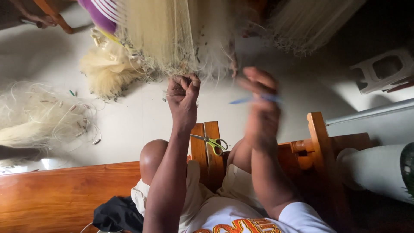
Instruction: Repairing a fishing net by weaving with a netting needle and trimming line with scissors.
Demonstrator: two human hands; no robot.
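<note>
A pale, fine fishing net (172, 34) hangs down in front of me. My left hand (183, 97) is clenched on the net's lower edge, gripping a bunch of mesh. To its right, my right hand (258, 101) is blurred by motion and pinches a thin blue netting needle (241, 100) that points left towards the net. Both arms reach out over my bare knees. Scissors with yellow-green handles (212, 143) lie on a wooden bench slat (207, 159) between my knees, below both hands.
A loose heap of net with small floats (43, 114) lies on the pale floor at left, a cream bundle (108, 67) beside it. Another person in purple (101, 13) sits at the top left. A white plastic stool (384, 71), a white pipe (371, 111) and a dark cloth (118, 213) are nearby.
</note>
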